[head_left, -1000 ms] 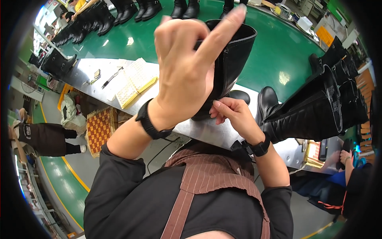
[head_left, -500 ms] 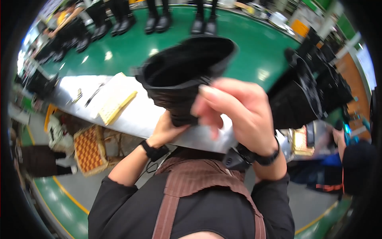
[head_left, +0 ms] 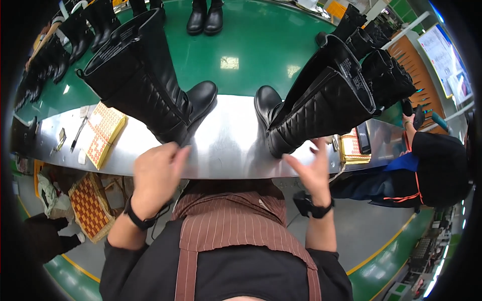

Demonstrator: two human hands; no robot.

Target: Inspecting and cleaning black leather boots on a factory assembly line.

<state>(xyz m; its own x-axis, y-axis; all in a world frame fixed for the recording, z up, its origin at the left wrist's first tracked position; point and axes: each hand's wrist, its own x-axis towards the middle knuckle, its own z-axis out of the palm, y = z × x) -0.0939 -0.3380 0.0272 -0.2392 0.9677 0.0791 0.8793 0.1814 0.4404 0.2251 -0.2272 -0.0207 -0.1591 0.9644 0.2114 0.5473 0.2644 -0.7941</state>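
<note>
Two tall black boots stand on the metal worktop [head_left: 226, 153] in front of me, toes angled inward. The left boot [head_left: 145, 83] has a smooth shaft leaning left. On the right boot [head_left: 316, 108] the shaft is quilted and gapes along a side opening, leaning right. My left hand [head_left: 156, 173] is just below the left boot's heel, blurred, thumb apart from the fingers, holding nothing I can see. Beside the right boot's heel, my right hand [head_left: 314, 168] is open with thumb and fingers spread; whether a fingertip touches the boot I cannot tell.
Stacks of patterned paper [head_left: 106, 131] lie at the left, near a pen [head_left: 78, 134]. A phone [head_left: 363, 139] rests on another stack at the right. More boots [head_left: 205, 17] line the green table [head_left: 241, 50]. A co-worker [head_left: 427, 165] is at the right.
The boot gripped in my left hand is no longer held up; two boots now stand on the metal worktop. Both hands have come down and apart, and my view has shifted.
</note>
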